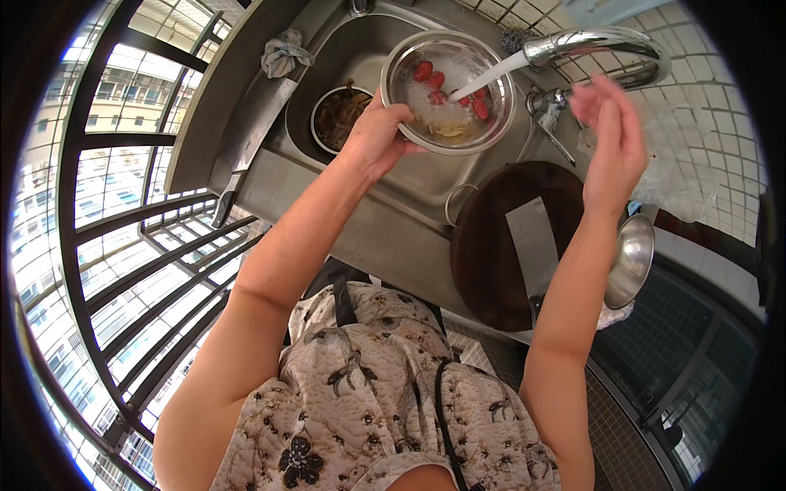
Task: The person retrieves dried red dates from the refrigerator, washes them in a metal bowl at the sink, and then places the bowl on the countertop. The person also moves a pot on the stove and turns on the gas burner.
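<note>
My left hand (384, 132) grips the near left rim of a stainless steel bowl (451, 144) held above the sink. Inside it, several red dates (436, 80) and some pale yellowish slices (447, 130) sit in frothy water. A stream of water (491, 77) runs into the bowl from the chrome faucet (589, 46). To the right, my right hand (611, 135) is raised near the faucet handle (556, 132), blurred and holding nothing that I can see. Whether it touches the faucet is unclear.
Below the bowl, the steel sink (368, 61) holds a smaller bowl (316, 116) of brownish pieces. A cleaver (533, 239) lies on a round dark chopping board (485, 258). At left rest a long knife (255, 135) and a crumpled cloth (285, 54). Another metal bowl (632, 261) stands right.
</note>
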A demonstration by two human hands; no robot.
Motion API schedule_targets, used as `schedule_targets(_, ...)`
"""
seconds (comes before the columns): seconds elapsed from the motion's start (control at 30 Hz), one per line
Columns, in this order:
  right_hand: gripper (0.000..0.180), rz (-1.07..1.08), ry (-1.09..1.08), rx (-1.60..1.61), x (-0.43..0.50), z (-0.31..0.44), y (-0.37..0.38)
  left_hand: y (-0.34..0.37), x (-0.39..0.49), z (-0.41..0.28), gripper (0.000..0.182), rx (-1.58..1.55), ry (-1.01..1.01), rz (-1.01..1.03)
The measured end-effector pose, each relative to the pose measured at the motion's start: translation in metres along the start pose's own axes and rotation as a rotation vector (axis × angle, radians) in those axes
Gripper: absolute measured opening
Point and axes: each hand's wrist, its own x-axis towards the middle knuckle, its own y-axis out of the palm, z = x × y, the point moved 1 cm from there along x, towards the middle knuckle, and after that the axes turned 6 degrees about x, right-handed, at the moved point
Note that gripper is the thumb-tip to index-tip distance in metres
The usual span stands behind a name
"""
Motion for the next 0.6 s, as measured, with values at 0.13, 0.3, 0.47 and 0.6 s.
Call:
schedule_targets(0.13, 0.021, 0.018, 0.408, -0.527, -0.037, -0.067, -0.040, -0.003, 0.000, -0.002, 0.065, -0.022, -0.024, 0.011)
schedule_targets(0.3, 0.026, 0.175, 0.404, -0.850, -0.060, -0.107, -0.075, -0.009, -0.003, -0.004, 0.067, -0.018, -0.005, 0.028)
schedule_targets(0.47, 0.025, 0.082, 0.302, -0.813, -0.035, -0.097, -0.080, -0.012, -0.004, -0.004, 0.066, 0.009, -0.060, -0.011)
schedule_targets(0.6, 0.018, -0.015, 0.191, -0.698, -0.029, -0.080, -0.027, -0.010, -0.009, 0.002, 0.067, 0.003, -0.028, 0.029)
